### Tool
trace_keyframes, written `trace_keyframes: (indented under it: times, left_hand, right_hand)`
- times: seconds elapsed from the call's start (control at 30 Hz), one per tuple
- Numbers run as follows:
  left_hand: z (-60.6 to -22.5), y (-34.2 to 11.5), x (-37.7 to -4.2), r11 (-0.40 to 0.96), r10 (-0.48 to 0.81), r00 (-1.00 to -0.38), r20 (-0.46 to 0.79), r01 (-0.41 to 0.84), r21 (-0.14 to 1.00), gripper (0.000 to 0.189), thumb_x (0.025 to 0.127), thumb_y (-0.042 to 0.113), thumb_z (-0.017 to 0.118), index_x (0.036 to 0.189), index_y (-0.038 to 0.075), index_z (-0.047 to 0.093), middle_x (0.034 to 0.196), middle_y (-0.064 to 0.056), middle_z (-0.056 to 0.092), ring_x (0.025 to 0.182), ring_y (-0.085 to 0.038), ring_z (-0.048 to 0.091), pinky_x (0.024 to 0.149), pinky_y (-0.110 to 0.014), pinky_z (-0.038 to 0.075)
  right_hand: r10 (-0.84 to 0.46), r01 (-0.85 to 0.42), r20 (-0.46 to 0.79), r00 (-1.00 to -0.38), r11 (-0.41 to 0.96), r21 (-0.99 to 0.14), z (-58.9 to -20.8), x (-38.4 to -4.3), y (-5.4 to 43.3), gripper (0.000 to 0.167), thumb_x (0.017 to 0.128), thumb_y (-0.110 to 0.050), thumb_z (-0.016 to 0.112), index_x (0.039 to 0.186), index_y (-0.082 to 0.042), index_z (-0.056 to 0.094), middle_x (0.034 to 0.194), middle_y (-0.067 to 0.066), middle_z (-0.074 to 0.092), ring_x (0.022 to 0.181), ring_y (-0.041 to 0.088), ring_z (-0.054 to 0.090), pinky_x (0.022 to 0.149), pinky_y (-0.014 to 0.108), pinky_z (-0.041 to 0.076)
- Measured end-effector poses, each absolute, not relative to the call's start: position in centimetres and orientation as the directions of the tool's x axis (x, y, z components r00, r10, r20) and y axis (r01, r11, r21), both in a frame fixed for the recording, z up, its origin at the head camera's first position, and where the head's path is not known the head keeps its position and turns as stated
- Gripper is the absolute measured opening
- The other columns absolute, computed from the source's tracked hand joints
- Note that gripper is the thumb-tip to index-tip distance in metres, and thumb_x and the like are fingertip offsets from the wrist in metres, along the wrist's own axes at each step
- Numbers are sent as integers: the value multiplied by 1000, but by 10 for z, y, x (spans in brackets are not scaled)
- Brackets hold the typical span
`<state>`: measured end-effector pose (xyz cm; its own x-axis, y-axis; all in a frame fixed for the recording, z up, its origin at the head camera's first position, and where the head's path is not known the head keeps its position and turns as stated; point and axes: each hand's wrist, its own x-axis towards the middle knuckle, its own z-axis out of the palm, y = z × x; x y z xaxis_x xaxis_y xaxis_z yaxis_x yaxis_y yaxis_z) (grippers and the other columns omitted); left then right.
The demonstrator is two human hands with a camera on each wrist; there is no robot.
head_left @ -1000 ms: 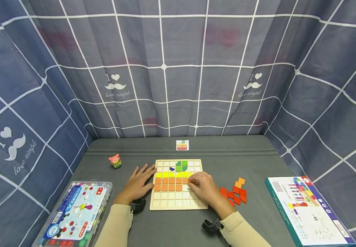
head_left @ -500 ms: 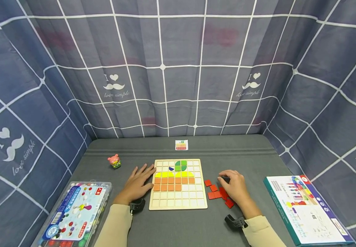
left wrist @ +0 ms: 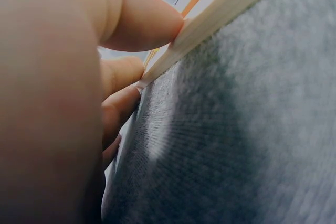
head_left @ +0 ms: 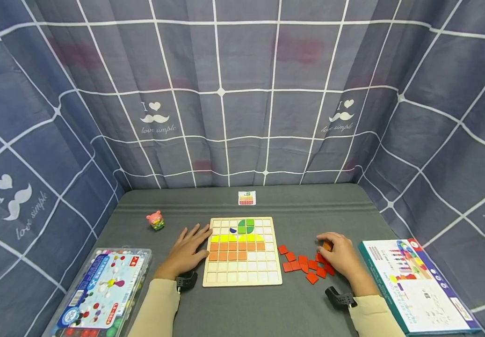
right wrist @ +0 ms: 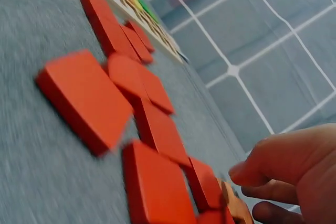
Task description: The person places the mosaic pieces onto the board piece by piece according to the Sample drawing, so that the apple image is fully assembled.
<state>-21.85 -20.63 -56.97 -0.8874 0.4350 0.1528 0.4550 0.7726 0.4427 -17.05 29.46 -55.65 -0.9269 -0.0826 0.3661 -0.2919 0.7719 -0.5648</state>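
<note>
A pale wooden grid board lies mid-table. Its upper rows hold yellow, orange and green tiles, plus one small dark blue piece. My left hand rests flat with fingers spread, its thumb and fingertips touching the board's left edge, as the left wrist view also shows. Off to the right, my right hand bends over orange square tiles, fingers loosely curved; whether the fingertips touch one cannot be told. Loose red square tiles lie scattered between that hand and the board.
A small picture card lies behind the board. At left are a pink pig figurine and a clear box of colored balls. A white and teal box stands at right. Grid-patterned curtains surround the table.
My right hand has moved from the board to the right, across the loose tiles to the orange ones. The red tiles have shifted left and spread out. My left hand stays put.
</note>
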Motion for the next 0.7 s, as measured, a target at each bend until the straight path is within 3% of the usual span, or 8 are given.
trace_keyframes:
  times: [0.3,0.7]
  left_hand:
    - [-571,-206,-219,773,430,-889,154,452,445,69,96,27,66,162,17,47,167,0,38,156,-31,25,126,-58,4]
    - [-570,-205,-217,772,427,-888,171,456,442,69,94,27,66,160,15,50,165,-3,42,154,-35,28,125,-60,7]
  right_hand:
    - [-108,-272,315,-943,794,-544,-555,-166,313,31,84,5,76,113,-5,79,121,17,71,112,43,64,96,65,48]
    - [-82,-275,370,-925,818,-506,-561,-168,317,26,80,7,80,103,-6,80,107,9,73,91,26,66,80,52,54]
